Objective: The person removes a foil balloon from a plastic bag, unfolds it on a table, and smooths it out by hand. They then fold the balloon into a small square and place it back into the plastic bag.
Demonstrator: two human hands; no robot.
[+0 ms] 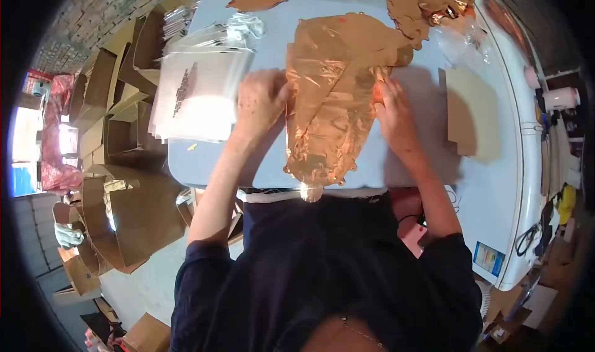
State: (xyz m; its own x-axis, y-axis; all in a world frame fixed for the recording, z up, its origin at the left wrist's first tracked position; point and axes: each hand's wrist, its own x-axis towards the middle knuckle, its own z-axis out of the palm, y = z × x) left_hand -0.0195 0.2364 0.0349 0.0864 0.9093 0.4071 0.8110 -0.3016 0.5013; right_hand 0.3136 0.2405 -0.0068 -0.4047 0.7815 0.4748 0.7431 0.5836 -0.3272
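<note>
A flat, uninflated copper-coloured foil balloon (334,98) lies lengthwise on the pale table (266,160), its narrow end and small tab reaching the front edge. Small rounded tabs stick out along its rim. My left hand (260,101) is closed at the balloon's left edge, thumb against the foil and fingers curled. At the right edge, my right hand (395,110) pinches the foil between thumb and fingers; an orange-red patch shows at the fingertips. Just left of my left hand lies a stack of clear plastic bags (201,91) with dark print.
More copper foil pieces (427,4) are heaped along the far edge. A brown cardboard sheet (462,113) lies to the right, beside a white appliance-like cabinet (496,209). Open cardboard boxes (145,218) stand at the left. Crumpled clear plastic (465,42) sits at the back right.
</note>
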